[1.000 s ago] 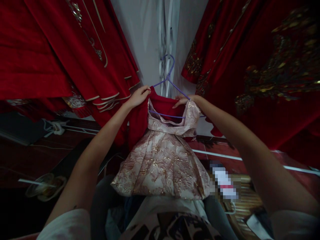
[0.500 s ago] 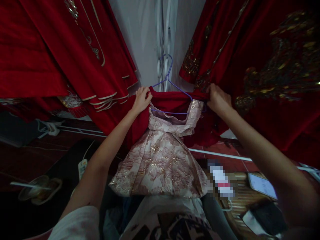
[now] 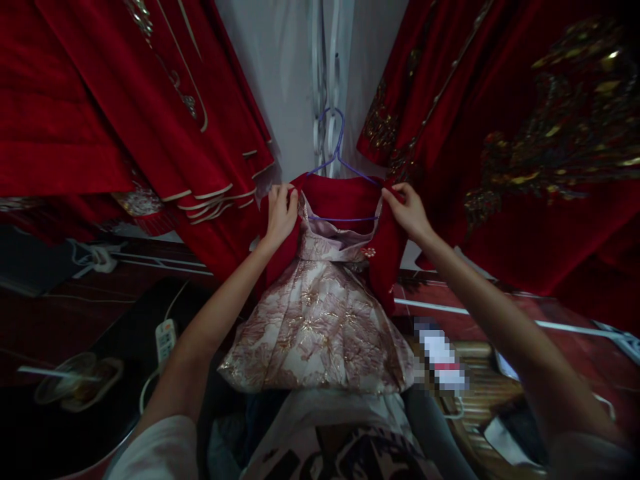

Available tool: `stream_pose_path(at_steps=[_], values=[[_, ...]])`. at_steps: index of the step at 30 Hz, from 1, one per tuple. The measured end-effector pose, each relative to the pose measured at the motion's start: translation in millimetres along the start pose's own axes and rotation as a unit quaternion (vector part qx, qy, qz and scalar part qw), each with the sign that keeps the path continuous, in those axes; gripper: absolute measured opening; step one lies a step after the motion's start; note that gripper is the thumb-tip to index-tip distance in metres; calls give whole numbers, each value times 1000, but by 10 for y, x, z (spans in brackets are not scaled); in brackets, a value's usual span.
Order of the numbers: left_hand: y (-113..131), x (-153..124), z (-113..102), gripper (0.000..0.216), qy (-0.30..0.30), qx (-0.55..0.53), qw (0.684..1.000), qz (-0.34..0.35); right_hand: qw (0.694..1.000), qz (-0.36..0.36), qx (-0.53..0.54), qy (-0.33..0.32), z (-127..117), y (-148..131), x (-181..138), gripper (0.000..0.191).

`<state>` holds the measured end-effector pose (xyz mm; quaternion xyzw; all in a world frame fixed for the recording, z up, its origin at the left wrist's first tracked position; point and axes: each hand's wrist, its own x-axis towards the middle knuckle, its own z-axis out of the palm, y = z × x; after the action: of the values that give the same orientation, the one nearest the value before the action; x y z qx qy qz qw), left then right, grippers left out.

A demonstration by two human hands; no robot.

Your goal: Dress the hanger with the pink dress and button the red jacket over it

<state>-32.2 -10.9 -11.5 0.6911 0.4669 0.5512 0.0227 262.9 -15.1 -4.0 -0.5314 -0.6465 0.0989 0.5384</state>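
A small pink-and-gold brocade dress (image 3: 320, 320) hangs in front of me on a purple wire hanger (image 3: 340, 143). Over its shoulders lies a red jacket (image 3: 345, 190), with a small flower-shaped ornament (image 3: 369, 253) on its right front edge. My left hand (image 3: 284, 212) pinches the jacket at the left shoulder, fingers closed. At the right shoulder my right hand (image 3: 407, 210) grips the jacket's edge between thumb and fingers. The hanger's lower bar shows across the dress's neckline.
Red embroidered garments hang on the left (image 3: 190, 100) and right (image 3: 525, 167). A power strip (image 3: 165, 340) and a bowl (image 3: 90, 380) rest on a black surface at left. A phone (image 3: 507, 365) and a dark pouch (image 3: 520, 427) lie on slatted wood at right.
My right hand has moved inward to the hanger's right shoulder, bringing the red jacket over the dress's right strap. The flower ornament now shows. My left hand has shifted only slightly.
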Motion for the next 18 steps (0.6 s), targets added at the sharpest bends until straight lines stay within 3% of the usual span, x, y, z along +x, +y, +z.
stream_pose_path(at_steps=[4,6,8,11,14,16,18], values=[[146,-186,179,27,-72,-85,993,-38,994,-33,92,-50,548,-255,-74,37],[206,-278,326,24,-90,-128,987,-47,983,-53,145,-97,815,-440,-180,36],[234,-365,434,22,-91,-171,979,-66,974,-57,200,-91,996,-568,-286,35],[218,-488,470,17,-73,-220,966,-111,953,14,281,-113,1047,-606,-414,36],[194,-616,424,21,-56,-254,958,-120,908,103,367,-176,943,-531,-540,39],[199,-698,400,25,-49,-265,956,-115,892,103,397,-188,887,-470,-630,41],[217,-771,395,28,-43,-267,956,-115,897,76,397,-177,876,-417,-712,42]])
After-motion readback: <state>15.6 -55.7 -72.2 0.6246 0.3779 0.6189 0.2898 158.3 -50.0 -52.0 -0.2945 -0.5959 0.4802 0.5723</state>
